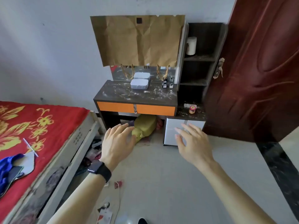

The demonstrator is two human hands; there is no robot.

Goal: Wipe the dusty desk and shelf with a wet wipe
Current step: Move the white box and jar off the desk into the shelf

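A dark desk (123, 94) with orange drawer fronts stands against the wall, its top strewn with white dust. A white lidded box (139, 84) sits at the back of the desk top. To its right rises a dark shelf unit (199, 59); its boards and low ledge (182, 113) are dusty too. My left hand (117, 143), with a black watch on the wrist, and my right hand (193, 141) reach forward in the air with fingers spread, holding nothing, well short of the desk. No wipe shows in either hand.
Small bottles (167, 84) stand on the desk's right. A white cylinder (191, 45) and a small jar (192, 109) sit on the shelves. A bed with a red cover (32, 131) is left, a brown door (258, 70) right, a yellow-green bag (145, 126) under the desk, litter on the floor.
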